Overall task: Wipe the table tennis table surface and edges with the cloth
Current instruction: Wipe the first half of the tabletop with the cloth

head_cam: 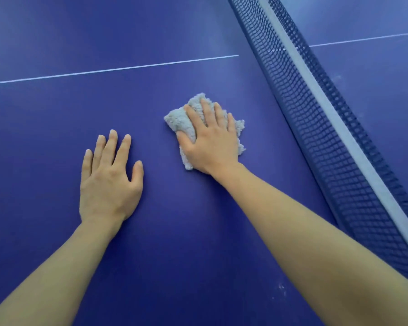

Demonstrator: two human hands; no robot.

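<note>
Blue table tennis table surface (45, 31) fills pretty much the whole view, smooth and matte, with a thin white centre line (108, 70) running across the upper part. Over on the right side the dark blue mesh net (299, 128) cuts diagonally from the top down to the bottom right corner, with a white tape band (320, 95) along its top edge. Past the net you can see the other half of the table, and the white line carries on over there too.

So the cloth: it's a light grey fluffy terry cloth (174, 118), bunched up a bit, lying flat on the tabletop on the near side of the net, a little below the white line and near the net but not touching it. The right hand (212, 142) is pressed palm-down on top of it. Its fingers (205, 109) are straight and slightly fanned out over the fabric, and the thumb lies along the cloth's left edge. Bits of cloth stick out past the fingertips and on both sides.

The left hand (106, 182) is palm-down straight on the bare blue surface, well left of the cloth and not touching it, fingers (112, 142) straight and lightly spread, thumb out to the side. Both forearms are bare. A few tiny pale specks (280, 288) sit on the surface near the bottom right, beside the right forearm.
</note>
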